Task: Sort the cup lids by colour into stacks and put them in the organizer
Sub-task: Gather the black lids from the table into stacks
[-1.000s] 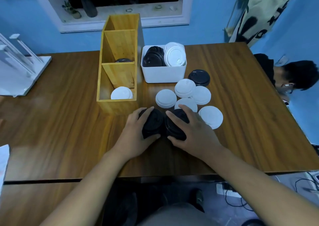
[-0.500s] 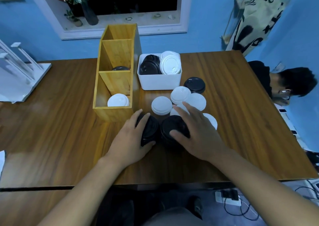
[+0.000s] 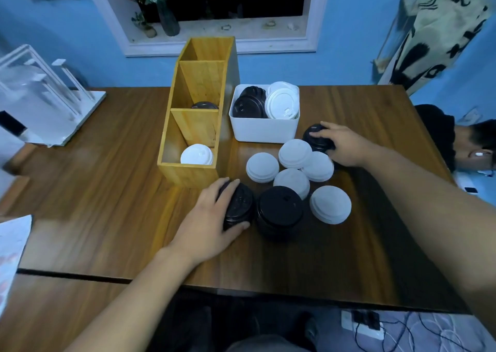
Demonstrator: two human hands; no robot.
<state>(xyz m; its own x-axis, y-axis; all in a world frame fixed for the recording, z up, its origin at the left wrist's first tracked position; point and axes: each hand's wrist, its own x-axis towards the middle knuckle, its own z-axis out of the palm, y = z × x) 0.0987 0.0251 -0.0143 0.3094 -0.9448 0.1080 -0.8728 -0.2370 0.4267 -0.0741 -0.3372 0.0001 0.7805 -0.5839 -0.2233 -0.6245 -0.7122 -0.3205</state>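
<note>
My left hand (image 3: 212,214) grips a stack of black lids (image 3: 239,206) lying on the table. Just right of it stands a second black stack (image 3: 279,209), untouched. My right hand (image 3: 341,143) is far right, fingers closed over a lone black lid (image 3: 314,136) beside the white bin. Several white lid stacks (image 3: 292,163) lie between my hands. The wooden organizer (image 3: 188,169) stands upright at centre left. Its front compartment holds white lids (image 3: 196,155), the middle one black lids (image 3: 204,105).
A white bin (image 3: 264,130) behind the loose lids holds black and white lids. A clear acrylic stand (image 3: 40,96) sits far left, paper (image 3: 10,244) at the left edge. A person's head (image 3: 472,145) shows beyond the table's right edge.
My right hand left the right black stack and reached back-right to the lone black lid near the bin. My left hand stayed on its black stack.
</note>
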